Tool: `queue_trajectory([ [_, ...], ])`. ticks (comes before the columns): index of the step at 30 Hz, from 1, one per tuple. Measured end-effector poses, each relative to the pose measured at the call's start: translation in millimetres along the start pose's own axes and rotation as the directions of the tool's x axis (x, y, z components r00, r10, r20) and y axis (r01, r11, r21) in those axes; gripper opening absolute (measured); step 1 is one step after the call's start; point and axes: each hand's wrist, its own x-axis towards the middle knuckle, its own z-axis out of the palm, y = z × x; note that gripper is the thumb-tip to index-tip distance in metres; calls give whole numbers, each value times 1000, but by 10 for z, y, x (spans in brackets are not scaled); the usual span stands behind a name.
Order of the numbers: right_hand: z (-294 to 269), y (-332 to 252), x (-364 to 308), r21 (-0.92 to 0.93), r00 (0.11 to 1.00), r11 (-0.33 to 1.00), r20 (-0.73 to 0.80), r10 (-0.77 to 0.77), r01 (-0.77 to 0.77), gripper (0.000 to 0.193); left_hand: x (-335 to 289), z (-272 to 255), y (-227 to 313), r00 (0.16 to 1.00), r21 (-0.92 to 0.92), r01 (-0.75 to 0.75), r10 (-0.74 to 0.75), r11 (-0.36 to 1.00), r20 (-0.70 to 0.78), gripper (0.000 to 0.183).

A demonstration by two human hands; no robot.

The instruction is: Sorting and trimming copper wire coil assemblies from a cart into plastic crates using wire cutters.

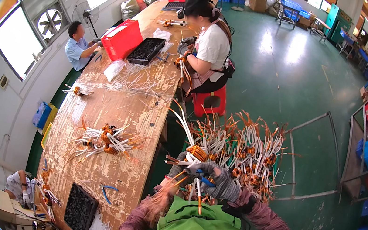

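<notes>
Our left hand, in a grey glove, is curled against a copper-wound coil, partly hidden behind its wires. Our right hand, also gloved, is closed around a blue-handled tool just beside the coil's near side. The coil sits in front of us, its white leads with bare copper ends pointing up and down. Below our hands we see a green apron.

Just right of the coil and beyond it, a dense heap of similar coils stands with leads upward. To our left runs a worn wooden table, bearing a cluster of coils, blue pliers and, at its near end, a black tray of small dark parts.

Farther along the table we see a red crate beside another black tray. A co-worker sits at its right on a red stool; another person in light blue is at its left.
</notes>
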Motion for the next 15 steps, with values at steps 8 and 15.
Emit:
queue_trajectory([
  [8,-459,208,-84,-222,974,975,211,80,-32,46,313,-680,59,992,4,-82,81,997,98,36],
  [15,-523,216,-246,-281,983,948,-148,109,-148,43,60,-138,-41,995,-210,50,-31,976,93,30],
])
